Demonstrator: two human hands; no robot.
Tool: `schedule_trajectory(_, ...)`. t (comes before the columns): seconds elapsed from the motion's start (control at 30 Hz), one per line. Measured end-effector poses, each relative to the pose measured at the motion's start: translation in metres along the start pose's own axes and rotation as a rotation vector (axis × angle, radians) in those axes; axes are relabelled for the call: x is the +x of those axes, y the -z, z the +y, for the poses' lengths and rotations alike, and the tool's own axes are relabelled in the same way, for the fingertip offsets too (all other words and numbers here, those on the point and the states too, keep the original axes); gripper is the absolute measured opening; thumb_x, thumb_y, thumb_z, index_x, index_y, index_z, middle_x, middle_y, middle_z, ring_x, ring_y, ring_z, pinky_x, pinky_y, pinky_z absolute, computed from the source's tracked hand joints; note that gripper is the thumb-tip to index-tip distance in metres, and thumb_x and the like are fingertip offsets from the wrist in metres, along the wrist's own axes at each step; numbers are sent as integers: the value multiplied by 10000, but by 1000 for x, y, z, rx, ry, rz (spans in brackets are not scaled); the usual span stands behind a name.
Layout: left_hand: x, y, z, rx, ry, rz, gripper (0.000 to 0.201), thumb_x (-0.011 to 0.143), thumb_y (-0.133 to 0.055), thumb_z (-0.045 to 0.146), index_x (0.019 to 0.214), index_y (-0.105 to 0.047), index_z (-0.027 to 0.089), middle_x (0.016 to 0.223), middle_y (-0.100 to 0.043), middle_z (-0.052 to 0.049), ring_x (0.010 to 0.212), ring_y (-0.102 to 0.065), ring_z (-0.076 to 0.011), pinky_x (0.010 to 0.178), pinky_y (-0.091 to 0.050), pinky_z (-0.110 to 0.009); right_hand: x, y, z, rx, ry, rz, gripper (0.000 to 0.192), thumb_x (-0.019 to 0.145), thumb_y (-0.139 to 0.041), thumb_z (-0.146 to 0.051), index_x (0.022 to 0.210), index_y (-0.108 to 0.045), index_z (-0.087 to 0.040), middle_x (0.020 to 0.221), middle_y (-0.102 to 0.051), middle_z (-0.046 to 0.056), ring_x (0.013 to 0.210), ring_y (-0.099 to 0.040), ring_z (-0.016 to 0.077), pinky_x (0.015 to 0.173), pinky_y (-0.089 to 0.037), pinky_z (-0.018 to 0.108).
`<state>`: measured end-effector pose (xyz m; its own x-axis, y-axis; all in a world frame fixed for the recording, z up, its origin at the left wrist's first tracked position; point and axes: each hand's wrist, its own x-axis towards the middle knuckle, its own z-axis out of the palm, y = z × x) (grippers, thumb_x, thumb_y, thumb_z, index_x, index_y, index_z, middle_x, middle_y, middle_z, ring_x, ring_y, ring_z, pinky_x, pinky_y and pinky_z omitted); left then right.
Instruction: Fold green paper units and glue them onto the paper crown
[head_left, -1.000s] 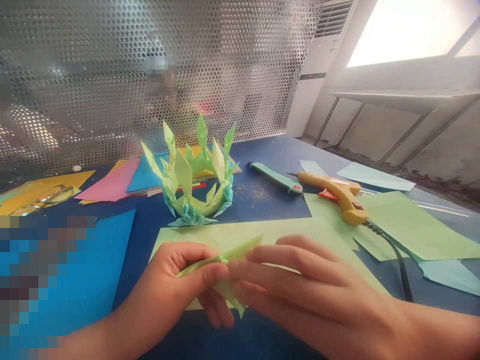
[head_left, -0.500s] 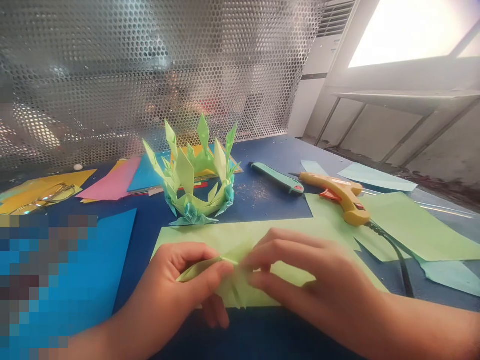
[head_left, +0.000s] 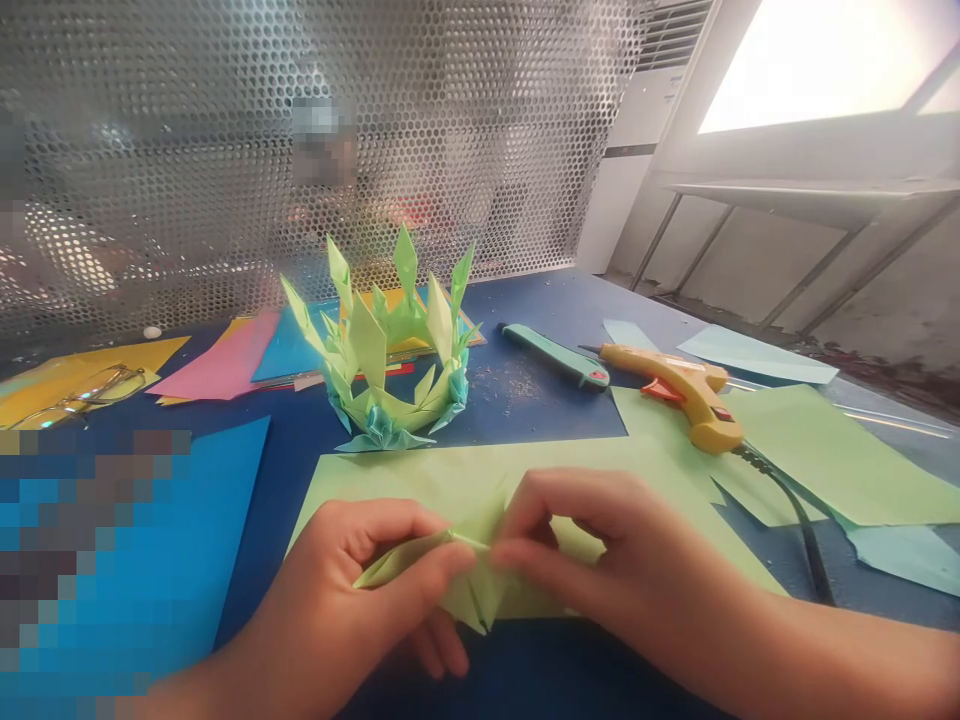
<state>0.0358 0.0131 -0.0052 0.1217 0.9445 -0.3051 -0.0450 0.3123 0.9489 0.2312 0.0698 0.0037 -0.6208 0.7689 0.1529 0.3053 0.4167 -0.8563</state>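
My left hand (head_left: 360, 590) and my right hand (head_left: 600, 560) pinch a small folded light-green paper piece (head_left: 469, 590) between thumbs and fingertips, just above a light-green paper sheet (head_left: 420, 480) on the blue table. The left thumb presses the piece's left flap; the right fingertips grip its upper edge. Behind them stands a green paper crown of folded spikes (head_left: 386, 345), with teal folds at its base.
A yellow glue gun (head_left: 686, 390) with a black cord lies to the right, beside a teal utility knife (head_left: 555, 355). More green and pale-blue sheets lie right; blue, pink and yellow sheets lie left with glasses (head_left: 82, 395). A perforated metal screen stands behind.
My right fingers have curled in and drawn closer to the left hand, and the paper piece's raised tip has been folded down flat.
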Motion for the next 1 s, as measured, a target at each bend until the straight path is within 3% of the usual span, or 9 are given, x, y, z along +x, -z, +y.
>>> schedule_trajectory(0.1, -1, 0, 1, -17, 14, -7, 240, 797, -776, 386, 681, -769, 176, 469, -707, 12, 429, -655, -105, 466, -535, -167, -1, -1, 1, 9, 64, 13, 252, 849, -697, -237, 634, -580, -180, 576, -585, -56, 530, -499, 74, 522, -442, 151)
schedule_trajectory(0.3, -3, -1, 4, 40, 5, 11, 271, 786, -761, 391, 627, -749, 172, 449, -680, 11, 408, -630, -105, 445, -518, -173, -2, -3, 0, -5, 59, -58, 270, 878, -631, -221, 641, -504, -191, 589, -537, -53, 521, -472, 77, 497, -414, 158)
schedule_trajectory(0.67, -5, 0, 6, 240, -54, 24, 335, 831, -673, 414, 584, -703, 189, 441, -602, 18, 415, -605, -132, 445, -484, -214, -9, -1, -5, -338, 230, -213, 304, 1004, -481, -229, 702, -452, -218, 635, -574, -25, 560, -532, 110, 542, -436, 204)
schedule_trajectory(1.0, -5, 0, 5, 252, -10, 27, 247, 733, -796, 341, 560, -708, 190, 412, -647, 22, 379, -635, -122, 407, -491, -175, -7, -2, -1, -234, 292, -208, 279, 945, -549, -141, 677, -499, -205, 638, -558, -33, 583, -520, 91, 551, -431, 157)
